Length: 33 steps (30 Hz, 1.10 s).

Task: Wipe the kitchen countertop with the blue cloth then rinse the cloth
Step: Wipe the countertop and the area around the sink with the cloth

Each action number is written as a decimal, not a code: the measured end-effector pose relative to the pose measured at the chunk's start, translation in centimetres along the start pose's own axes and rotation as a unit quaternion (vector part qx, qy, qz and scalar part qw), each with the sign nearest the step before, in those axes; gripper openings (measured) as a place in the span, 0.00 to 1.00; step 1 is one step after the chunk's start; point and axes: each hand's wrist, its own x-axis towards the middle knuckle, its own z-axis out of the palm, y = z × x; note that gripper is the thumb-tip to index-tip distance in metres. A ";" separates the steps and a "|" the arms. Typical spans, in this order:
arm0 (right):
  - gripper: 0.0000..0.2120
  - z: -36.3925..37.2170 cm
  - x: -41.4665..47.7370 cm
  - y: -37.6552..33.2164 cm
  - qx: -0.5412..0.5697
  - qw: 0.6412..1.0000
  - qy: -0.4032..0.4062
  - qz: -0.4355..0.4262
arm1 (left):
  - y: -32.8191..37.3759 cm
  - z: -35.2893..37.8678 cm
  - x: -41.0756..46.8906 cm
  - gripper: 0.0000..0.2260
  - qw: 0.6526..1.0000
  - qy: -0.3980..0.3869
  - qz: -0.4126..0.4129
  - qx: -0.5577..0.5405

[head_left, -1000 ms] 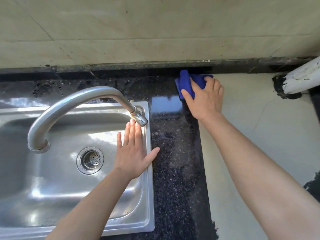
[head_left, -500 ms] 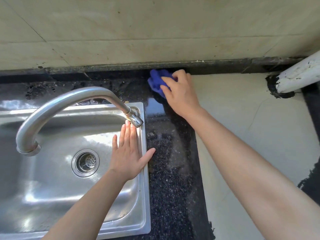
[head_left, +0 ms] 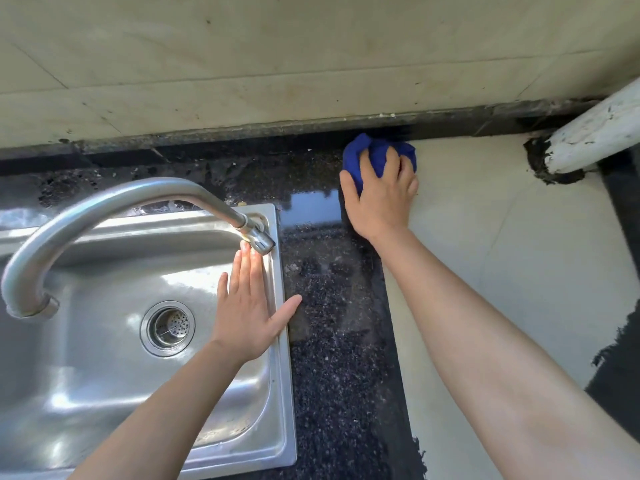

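Wiping stage is judged under way, rinse not yet begun. The blue cloth (head_left: 372,143) is bunched up and gripped by the right hand (head_left: 381,202), fingers curled over it and thumb on its left side. It is pressed to the surface (head_left: 332,358) at the back edge, just below the dark strip under the wall, on the seam where dark speckled stone meets the pale section (head_left: 502,254). The left hand (head_left: 249,323) is laid flat with straight fingers and nothing is held. It is rested on the right rim of the sink (head_left: 284,393), thumb spread onto the dark stone, fingertips just under the tap spout (head_left: 259,239). A glossy, wet-looking patch is seen just left of the cloth, so that strip is probably wiped already; how much of the rest is covered cannot be told through the glare. No water is seen coming from the spout. The cloth is near the sink but not over it. Left to do, as judged: remaining stone and pale section to be wiped, then cloth to be taken under the tap and rinsed
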 end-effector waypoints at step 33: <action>0.24 0.9 0.5 -9.3 -0.025 0.970 -0.029 -0.239 | -10.7 -5.2 3.1 0.33 0.989 0.098 -0.085 0.065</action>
